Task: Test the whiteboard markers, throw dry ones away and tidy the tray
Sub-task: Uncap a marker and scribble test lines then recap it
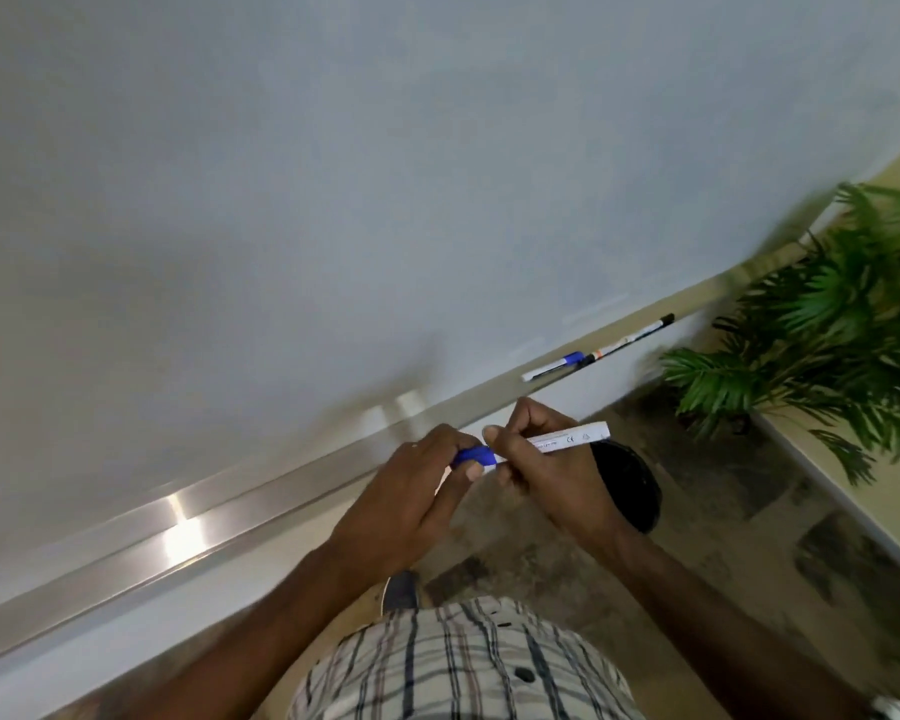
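Marker (pixel 562 440) between 2 gripping hands

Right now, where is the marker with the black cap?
In the head view the black-capped marker lies on the metal tray at the right, just past the loose blue-capped marker and close to the green plant.

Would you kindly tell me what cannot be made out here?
- Head view: whether the blue cap is seated on the marker; the left hand covers the joint.
- Head view: the marker's label text, too small.
- Head view: the dark round object, mostly behind the right hand.
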`<state>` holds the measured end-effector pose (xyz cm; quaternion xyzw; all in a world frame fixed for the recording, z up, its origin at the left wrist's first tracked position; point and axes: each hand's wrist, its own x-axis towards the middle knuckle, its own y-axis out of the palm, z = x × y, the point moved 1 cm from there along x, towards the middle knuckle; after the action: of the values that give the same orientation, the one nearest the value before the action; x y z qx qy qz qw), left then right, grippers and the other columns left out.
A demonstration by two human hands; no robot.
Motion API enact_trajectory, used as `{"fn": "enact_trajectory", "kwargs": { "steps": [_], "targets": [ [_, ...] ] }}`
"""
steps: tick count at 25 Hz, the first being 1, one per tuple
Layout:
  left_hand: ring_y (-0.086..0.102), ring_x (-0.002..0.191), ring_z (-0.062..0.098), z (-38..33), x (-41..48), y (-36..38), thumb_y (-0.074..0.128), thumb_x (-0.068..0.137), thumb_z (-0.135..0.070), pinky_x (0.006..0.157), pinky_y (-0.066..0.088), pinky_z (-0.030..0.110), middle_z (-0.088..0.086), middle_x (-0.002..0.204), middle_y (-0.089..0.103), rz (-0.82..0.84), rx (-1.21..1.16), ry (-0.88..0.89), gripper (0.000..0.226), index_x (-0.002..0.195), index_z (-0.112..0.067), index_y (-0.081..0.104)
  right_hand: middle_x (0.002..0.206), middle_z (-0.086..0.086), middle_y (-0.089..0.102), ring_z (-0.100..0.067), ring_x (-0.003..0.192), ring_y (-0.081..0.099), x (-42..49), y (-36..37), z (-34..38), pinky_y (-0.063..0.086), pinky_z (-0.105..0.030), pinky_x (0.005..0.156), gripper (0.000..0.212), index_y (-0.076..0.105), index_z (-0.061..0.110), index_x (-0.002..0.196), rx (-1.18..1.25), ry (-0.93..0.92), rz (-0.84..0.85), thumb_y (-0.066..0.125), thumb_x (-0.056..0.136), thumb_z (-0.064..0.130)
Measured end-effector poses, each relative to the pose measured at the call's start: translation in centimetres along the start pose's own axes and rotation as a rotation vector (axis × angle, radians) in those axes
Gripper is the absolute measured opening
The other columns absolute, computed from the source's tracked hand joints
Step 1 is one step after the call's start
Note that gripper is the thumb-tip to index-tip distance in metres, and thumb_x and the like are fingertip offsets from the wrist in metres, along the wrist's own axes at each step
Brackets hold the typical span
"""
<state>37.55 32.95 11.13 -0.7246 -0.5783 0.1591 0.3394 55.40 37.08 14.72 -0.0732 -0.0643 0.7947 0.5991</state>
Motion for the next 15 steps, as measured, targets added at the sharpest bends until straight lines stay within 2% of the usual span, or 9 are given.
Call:
{"fn": "enact_trajectory", "kwargs": {
  "steps": [2,4,5,8,10,11,13,15],
  "targets": [
    [0.044,0.085,0.001,-2.0,-1.5,-0.2,0.03,0.108,-0.051,0.085,0.035,0.013,-0.011,0.101,0.061,-0.018,0.205,0.088,0.024,0.115,-0.034,0.047,0.057,-0.003,0.066,-0.009,0.049,0.059,-2.5,0.0,1.8,0.047,-0.023,0.049,0.028,0.058,0.006,0.071,-0.039,-0.016,0.009,0.066,0.096,0.018],
    [0.045,0.083,0.004,-3.7,-3.1,-0.9,0.03,0.109,-0.045,0.09,0.042,0.025,-0.009,0.095,0.062,-0.041,0.296,0.115,0.021,0.109,-0.032,0.046,0.059,-0.003,0.068,-0.01,0.05,0.062,-4.6,-0.5,2.9,0.05,-0.022,0.051,0.027,0.06,0.006,0.073,0.001,-0.012,0.009,0.066,0.096,0.019],
    [0.046,0.084,0.006,-4.7,-3.9,-1.4,0.027,0.11,-0.045,0.092,0.041,0.031,-0.008,0.093,0.062,-0.043,0.309,0.109,0.024,0.107,-0.03,0.046,0.06,-0.005,0.069,-0.012,0.051,0.063,-5.8,-0.6,3.5,0.051,-0.023,0.051,0.028,0.059,0.002,0.074,0.045,0.0,0.018,0.066,0.096,0.02],
    [0.045,0.087,0.011,-8.8,-6.6,-3.4,0.019,0.111,-0.045,0.099,0.03,0.035,-0.006,0.089,0.064,-0.112,0.427,0.114,0.037,0.102,-0.026,0.049,0.06,-0.01,0.068,-0.015,0.05,0.062,-8.7,0.3,5.5,0.052,-0.023,0.049,0.032,0.058,-0.009,0.08,0.108,-0.003,0.11,0.064,0.095,0.019],
    [0.046,0.087,0.012,-12.0,-8.7,-5.5,0.017,0.112,-0.045,0.103,0.028,0.039,-0.012,0.087,0.059,-0.128,0.49,0.093,0.038,0.1,-0.027,0.049,0.056,-0.007,0.064,-0.012,0.046,0.057,-9.7,0.2,8.0,0.049,-0.021,0.046,0.031,0.061,-0.006,0.079,0.202,-0.007,0.155,0.061,0.097,0.019],
    [0.044,0.086,0.011,-12.7,-10.3,-6.8,0.018,0.111,-0.045,0.102,0.028,0.036,-0.018,0.085,0.054,-0.157,0.462,0.046,0.036,0.098,-0.03,0.048,0.053,-0.003,0.059,-0.01,0.044,0.052,-9.4,-1.1,9.0,0.045,-0.019,0.042,0.03,0.064,0.002,0.075,0.305,0.005,0.105,0.059,0.098,0.021],
    [0.044,0.083,0.012,-11.9,-14.8,-9.9,0.022,0.11,-0.048,0.09,0.035,0.033,-0.015,0.078,0.046,-0.253,0.283,-0.148,0.033,0.09,-0.035,0.045,0.054,0.007,0.047,-0.004,0.045,0.041,-8.0,-5.0,11.4,0.035,-0.015,0.04,0.022,0.061,0.02,0.074,0.636,-0.006,-0.099,0.062,0.095,0.025],
    [0.049,0.075,0.02,-9.9,-18.8,-13.0,0.026,0.108,-0.053,0.073,0.04,0.043,-0.006,0.073,0.049,-0.382,0.163,-0.311,0.039,0.087,-0.03,0.049,0.06,0.01,0.046,-0.003,0.049,0.042,-6.4,-7.7,13.3,0.034,-0.016,0.045,0.013,0.056,0.024,0.082,0.652,-0.111,-0.243,0.061,0.093,0.026]
  ]
}}
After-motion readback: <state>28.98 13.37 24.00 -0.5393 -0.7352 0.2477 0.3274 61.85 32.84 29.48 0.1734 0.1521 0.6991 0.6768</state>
